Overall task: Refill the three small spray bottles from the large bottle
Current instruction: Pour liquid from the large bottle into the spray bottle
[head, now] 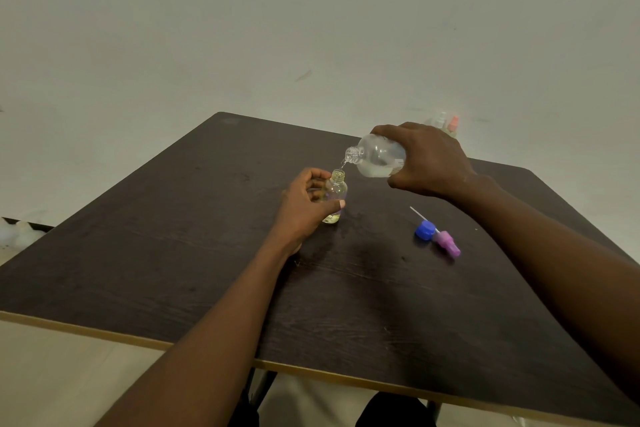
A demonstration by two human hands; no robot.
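Note:
A small clear bottle (335, 191) with no cap stands upright on the dark table (173, 246), and my left hand (306, 206) grips it around the body. My right hand (427, 159) holds the large clear bottle (375, 155) tipped on its side, its open neck just above the small bottle's mouth. A thin stream of liquid runs from the large bottle into the small one. A purple spray head (448, 243) with its dip tube lies on the table to the right, beside a blue cap (425, 230).
Two more small spray bottles (446, 123), one with a pink top, stand at the table's far right edge, partly hidden behind my right hand. A pale wall rises behind the table. The table's near edge has a light trim.

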